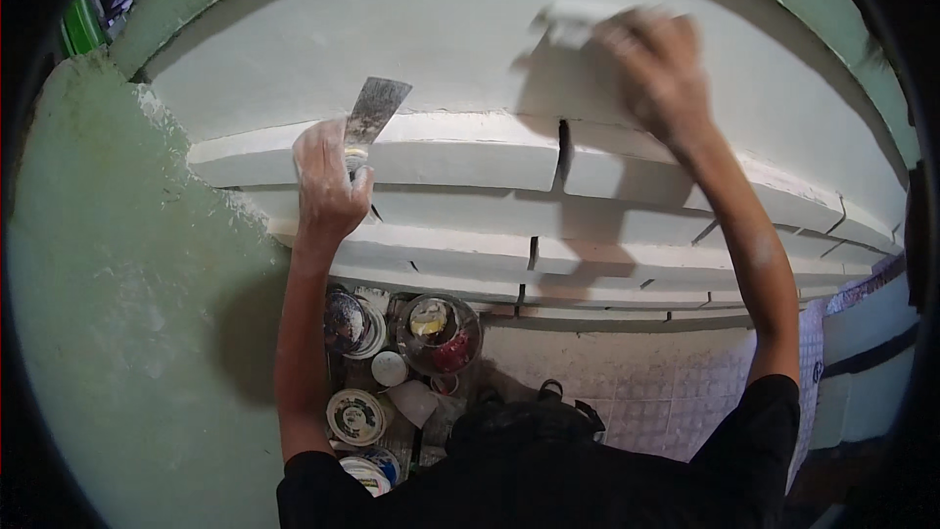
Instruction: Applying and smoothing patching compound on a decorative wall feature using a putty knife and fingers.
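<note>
Head view, from the broadest thing down: across the top, a pale wall, probably hard and rigid, with nothing to grip on its flat face. At left, a green wall, likely just as firm, scuffed white along its edge. Below the pale wall, white ledges in stepped rows, broken by dark gaps; likely stiff yet prone to chipping at the corners, so best touched lightly there. Beside the left forearm, a huddle of round containers, likely heavy if full and best lifted with both palms around the sides. Over the upper right of the pale wall, the right hand, blurred, fingers curled about a white piece. Over the ledges at left, the left hand, wrapped around the handle of a putty knife, blade up and tilted right. Seems light, with a thin, springy blade; best held by the handle, clear of the edge, perhaps slipping a little against dusty skin. Smallest, the white piece, jutting left from the right fingertips; likely light, best pinched at its near end. Too blurred to tell its shape, its softness or any contact with the wall.
</note>
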`<state>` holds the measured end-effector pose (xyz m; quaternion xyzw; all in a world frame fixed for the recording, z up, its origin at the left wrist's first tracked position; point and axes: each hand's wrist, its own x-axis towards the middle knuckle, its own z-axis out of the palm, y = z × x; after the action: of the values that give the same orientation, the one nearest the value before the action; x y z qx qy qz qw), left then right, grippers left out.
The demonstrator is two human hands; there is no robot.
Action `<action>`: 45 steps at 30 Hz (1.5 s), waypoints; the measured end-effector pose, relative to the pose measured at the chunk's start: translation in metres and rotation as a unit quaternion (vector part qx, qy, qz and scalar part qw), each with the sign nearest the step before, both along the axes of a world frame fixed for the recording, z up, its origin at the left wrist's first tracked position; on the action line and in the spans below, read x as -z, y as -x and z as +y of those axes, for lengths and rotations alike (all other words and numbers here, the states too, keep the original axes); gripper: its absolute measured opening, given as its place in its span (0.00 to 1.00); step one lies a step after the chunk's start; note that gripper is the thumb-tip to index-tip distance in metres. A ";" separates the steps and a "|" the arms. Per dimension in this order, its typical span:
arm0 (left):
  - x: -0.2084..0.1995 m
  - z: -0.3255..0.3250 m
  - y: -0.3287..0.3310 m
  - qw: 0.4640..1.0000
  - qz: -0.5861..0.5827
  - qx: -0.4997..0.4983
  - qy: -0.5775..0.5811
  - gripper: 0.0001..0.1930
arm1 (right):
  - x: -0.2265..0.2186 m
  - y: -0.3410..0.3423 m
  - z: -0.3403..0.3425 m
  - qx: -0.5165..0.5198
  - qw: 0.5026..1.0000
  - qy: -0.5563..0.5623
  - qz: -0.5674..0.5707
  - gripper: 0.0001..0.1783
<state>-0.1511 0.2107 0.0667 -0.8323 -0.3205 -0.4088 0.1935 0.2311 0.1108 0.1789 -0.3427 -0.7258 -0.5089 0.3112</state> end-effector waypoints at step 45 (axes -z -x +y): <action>0.047 0.036 0.046 0.972 -0.228 0.012 0.056 0.40 | 0.011 0.151 0.089 -0.102 0.982 0.051 -0.154 0.09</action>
<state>-0.1969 0.2464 0.0193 -0.7304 -0.3681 -0.5718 0.0634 0.0799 0.1993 0.1678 -0.2004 -0.8210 -0.4836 0.2281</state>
